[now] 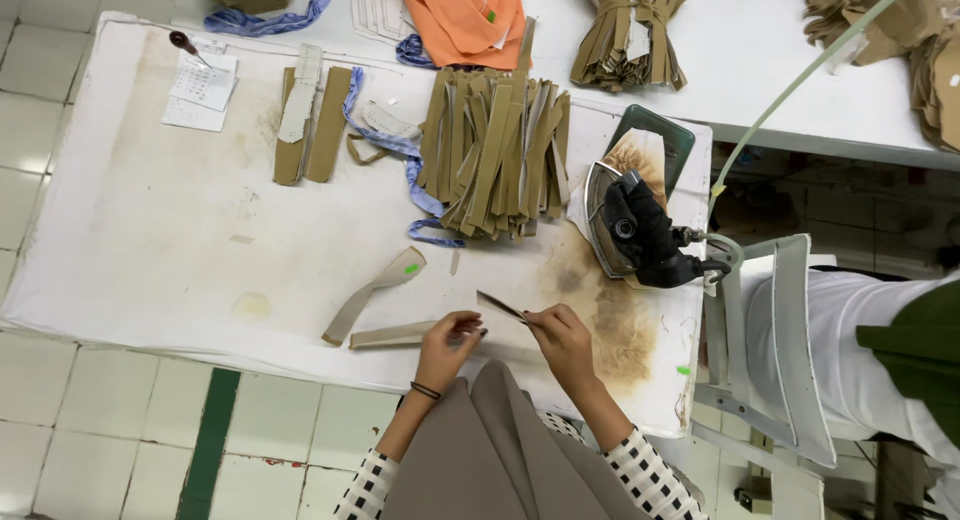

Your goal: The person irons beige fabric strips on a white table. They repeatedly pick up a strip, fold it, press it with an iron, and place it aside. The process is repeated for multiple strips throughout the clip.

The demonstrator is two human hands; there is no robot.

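I judged folding underway: my right hand (562,332) pinched a tan strip (502,307), left hand (447,342) pressing another strip (392,335) at nine o'clock.

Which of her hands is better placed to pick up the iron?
The right hand, probably. The iron rests on that side of the pressing table, just beyond it. The left hand sits farther away, on a tan fabric strip, and would have to cross over.

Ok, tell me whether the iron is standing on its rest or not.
No, the iron lies tipped on its side on the white pad, partly over the green rest.
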